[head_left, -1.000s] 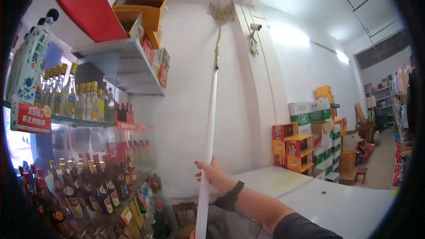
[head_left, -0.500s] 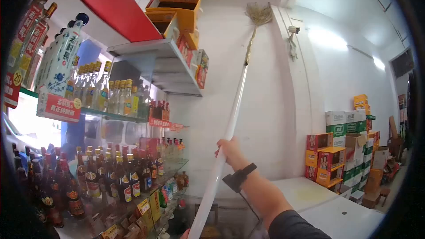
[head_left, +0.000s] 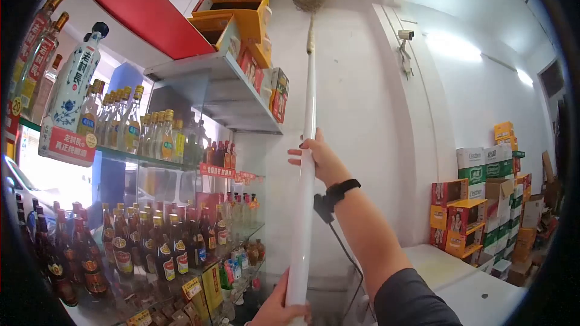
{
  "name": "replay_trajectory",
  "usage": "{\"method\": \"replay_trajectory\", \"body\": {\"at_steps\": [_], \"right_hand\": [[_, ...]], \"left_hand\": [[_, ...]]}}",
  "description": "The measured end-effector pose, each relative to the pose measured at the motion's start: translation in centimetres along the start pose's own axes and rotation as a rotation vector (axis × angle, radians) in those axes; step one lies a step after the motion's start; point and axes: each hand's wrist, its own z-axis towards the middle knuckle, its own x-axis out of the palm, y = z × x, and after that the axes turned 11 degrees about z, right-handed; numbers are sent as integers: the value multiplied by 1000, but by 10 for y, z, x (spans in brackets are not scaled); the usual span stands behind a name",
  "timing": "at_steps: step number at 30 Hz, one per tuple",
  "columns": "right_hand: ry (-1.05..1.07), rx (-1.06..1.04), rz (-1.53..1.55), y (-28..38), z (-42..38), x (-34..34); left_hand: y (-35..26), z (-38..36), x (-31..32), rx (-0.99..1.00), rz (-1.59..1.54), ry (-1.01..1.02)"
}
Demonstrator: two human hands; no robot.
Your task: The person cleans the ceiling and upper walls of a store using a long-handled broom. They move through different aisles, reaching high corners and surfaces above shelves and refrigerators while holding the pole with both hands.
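Note:
A long white pole [head_left: 306, 205] stands nearly upright in front of me, with a bushy straw broom head [head_left: 311, 1] at its top, close to the wall just under the ceiling. My right hand [head_left: 315, 154] is around the middle of the pole, some fingers showing on its left side; a black band with a cable is on that wrist. Lower down, at the bottom edge of the view, my left hand [head_left: 281, 306] wraps round the pole's lower part.
Glass shelves [head_left: 145, 158] full of bottles fill the left. Orange boxes [head_left: 248, 18] sit on a high shelf [head_left: 232, 93]. A camera [head_left: 406, 35] is mounted on the wall. Stacked cartons [head_left: 471, 175] stand behind a white counter [head_left: 435, 274] at the right.
The broom head has moved left and up along the wall, and the pole is more upright. Both hands have risen with it, and my left hand shows more.

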Motion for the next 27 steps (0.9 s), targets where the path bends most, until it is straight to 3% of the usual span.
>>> {"method": "replay_trajectory", "body": {"at_steps": [3,8,11,17,19,27], "right_hand": [[104,125,68,-18,-27,-9],[17,154,-32,-3,8,-4],[4,157,-72,5,26,9],[-98,172,-136,-5,55,0],[-102,175,-128,-8,54,-6],[-151,170,-93,-17,-1,-21]], "left_hand": [[-3,25,14,78,-90,-26],[-15,60,14,177,-109,10],[-29,75,15,121,-226,1],[-33,103,4,177,13,3],[-30,102,0,115,57,3],[-9,82,-7,20,196,96]]}}
